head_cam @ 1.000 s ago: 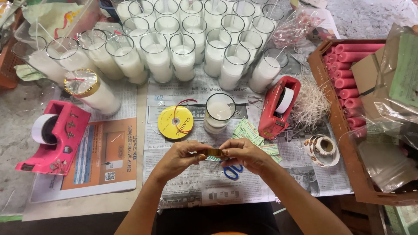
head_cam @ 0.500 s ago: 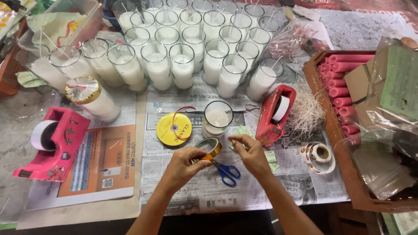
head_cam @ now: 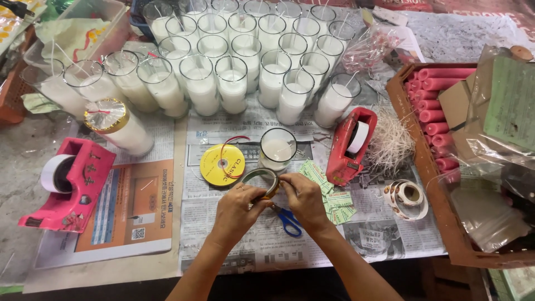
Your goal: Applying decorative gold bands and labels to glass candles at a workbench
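Ribbon roll (head_cam: 263, 179), gold and narrow, sits upright between both hands just above the newspaper-covered table (head_cam: 234, 245). The left hand (head_cam: 237, 209) has its grip clamped on the roll's near-left rim, thumb and fingers pinching it. The right hand (head_cam: 304, 198) meets the roll from the other side, its fingertips closed together at the roll's right edge; whether they pinch a loose end of ribbon is too small to tell.

Directly under the grip and a little toward the person lie blue-handled scissors (head_cam: 290, 222), partly hidden by the right hand. Just beyond the grip stands a single glass candle (head_cam: 277, 148) filled with white wax. To the left of that, near the roll, a flat yellow spool (head_cam: 223, 164) with red cord lies on the paper. To the right of the grip, beside the right hand, green paper labels (head_cam: 333, 198) are scattered. Past them stands a red tape dispenser (head_cam: 351, 146), and farther right a roll of round stickers (head_cam: 408, 196). Well left of the grip sits a pink tape dispenser (head_cam: 69, 184), with a gold-capped candle (head_cam: 114, 125) beyond it. Far beyond the grip, rows of white glass candles (head_cam: 234, 67) crowd the table. At the far right, a cardboard box (head_cam: 429, 167) holds pink candle sticks (head_cam: 440, 103).
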